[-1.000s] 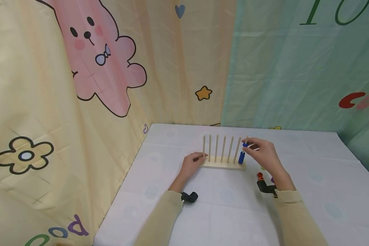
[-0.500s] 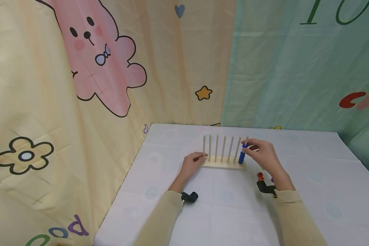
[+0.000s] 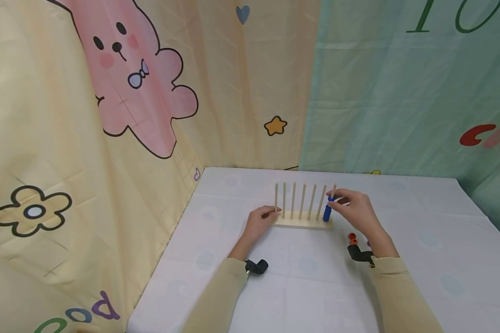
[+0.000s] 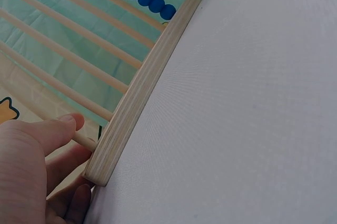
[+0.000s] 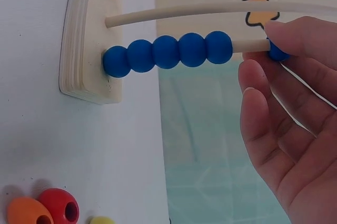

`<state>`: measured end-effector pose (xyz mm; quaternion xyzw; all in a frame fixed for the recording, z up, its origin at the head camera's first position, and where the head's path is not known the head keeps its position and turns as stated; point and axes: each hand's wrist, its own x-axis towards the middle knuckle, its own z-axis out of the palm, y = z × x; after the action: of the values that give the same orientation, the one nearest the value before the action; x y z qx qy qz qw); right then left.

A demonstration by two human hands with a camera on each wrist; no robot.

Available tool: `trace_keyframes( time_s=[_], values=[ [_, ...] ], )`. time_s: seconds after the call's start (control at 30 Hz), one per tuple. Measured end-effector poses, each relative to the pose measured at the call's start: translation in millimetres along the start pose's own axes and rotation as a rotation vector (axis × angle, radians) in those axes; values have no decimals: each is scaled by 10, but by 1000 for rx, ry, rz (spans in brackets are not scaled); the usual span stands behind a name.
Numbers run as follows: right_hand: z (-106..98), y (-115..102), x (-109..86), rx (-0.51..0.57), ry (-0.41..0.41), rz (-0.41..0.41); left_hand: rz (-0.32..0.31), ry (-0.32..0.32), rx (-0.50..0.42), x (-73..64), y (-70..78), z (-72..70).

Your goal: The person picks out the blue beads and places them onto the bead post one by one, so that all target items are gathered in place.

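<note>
A pale wooden bead rack (image 3: pixel 302 225) with several upright pegs stands on the table. My left hand (image 3: pixel 259 225) holds its left end, thumb and fingers around the foot of the end peg and the base (image 4: pixel 142 92). At the other end, several blue beads (image 5: pixel 167 51) are stacked on the rightmost peg, down against the base. Higher on that peg, my right hand (image 3: pixel 355 209) pinches another blue bead (image 5: pixel 277 53) between thumb and fingers. A bare stretch of peg shows between this bead and the stack. The other pegs carry no beads.
Loose beads lie on the white tabletop (image 3: pixel 308 277) right of the rack: red (image 5: pixel 59 206), orange (image 5: pixel 27 212), yellow (image 5: pixel 101 220) and purple (image 3: pixel 368 243). Printed curtains (image 3: pixel 241 83) hang behind and left of the table.
The blue bead in my right hand has slid slightly down the rightmost peg, and the hand has lowered with it. My left hand stays in place on the rack.
</note>
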<state>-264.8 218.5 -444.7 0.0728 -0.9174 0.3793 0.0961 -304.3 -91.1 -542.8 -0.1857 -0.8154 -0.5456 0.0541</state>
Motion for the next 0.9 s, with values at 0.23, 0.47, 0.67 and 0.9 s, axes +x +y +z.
trace_keyframes(
  time_s=[0.23, 0.47, 0.67, 0.9],
  values=[
    [16, 26, 2, -8, -12, 16, 7, -7, -19, -1, 1, -3],
    [38, 48, -8, -9, -34, 12, -1, -1, -20, 3, -17, 1],
    [53, 75, 3, -10, -40, -9, 8, 2, -17, 3, -7, -7],
    [85, 111, 7, -39, -57, -30, 15, -5, -26, -5, 3, -8]
  ],
)
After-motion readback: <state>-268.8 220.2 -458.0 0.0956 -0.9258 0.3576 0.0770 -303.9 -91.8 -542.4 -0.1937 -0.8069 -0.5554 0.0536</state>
